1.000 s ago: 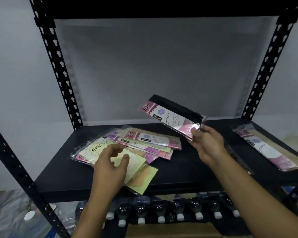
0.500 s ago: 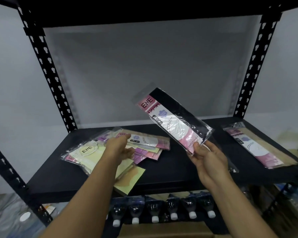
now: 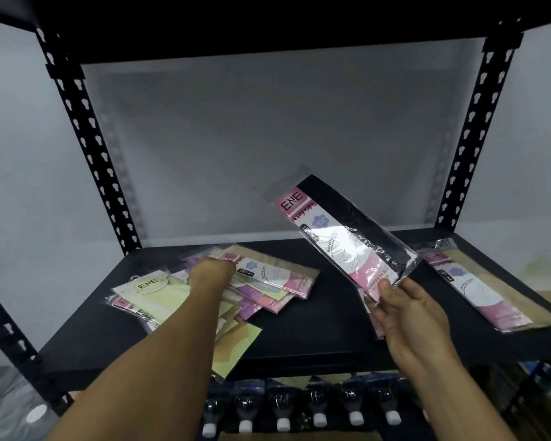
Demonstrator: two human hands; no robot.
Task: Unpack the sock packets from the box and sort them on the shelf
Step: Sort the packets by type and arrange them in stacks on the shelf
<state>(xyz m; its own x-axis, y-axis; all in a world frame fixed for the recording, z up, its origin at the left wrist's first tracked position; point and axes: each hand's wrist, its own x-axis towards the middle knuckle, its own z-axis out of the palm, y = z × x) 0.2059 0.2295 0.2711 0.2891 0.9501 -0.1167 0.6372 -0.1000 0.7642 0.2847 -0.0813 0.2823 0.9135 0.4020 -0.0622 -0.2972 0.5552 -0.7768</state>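
My right hand (image 3: 407,316) pinches black sock pkt (image 3: 347,230) by low end only, above shelf (image 3: 331,332) middle; slick film, can slip. Left hand (image 3: 210,272) on pile (image 3: 268,275) near left edge, grip I cannot tell; overhanging yellow pkt (image 3: 236,345) can fall if nudged.

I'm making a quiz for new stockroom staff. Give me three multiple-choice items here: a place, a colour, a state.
1. Where does the lone clear packet of beige stocking lie? A) on the right end of the black metal shelf; B) on the heap at the left; C) on the floor.
2. What colour is the stocking in the clear packet with the pink ENE card that the right hand holds? A) beige; B) black; C) yellow.
3. How is that held packet? A) flat on the shelf; B) lifted off the shelf, tilted; C) under the heap.
Answers: 1 A, it lies alone there. 2 B, dark fabric shows beside the card. 3 B, the fingers pinch its lower end in mid-air.
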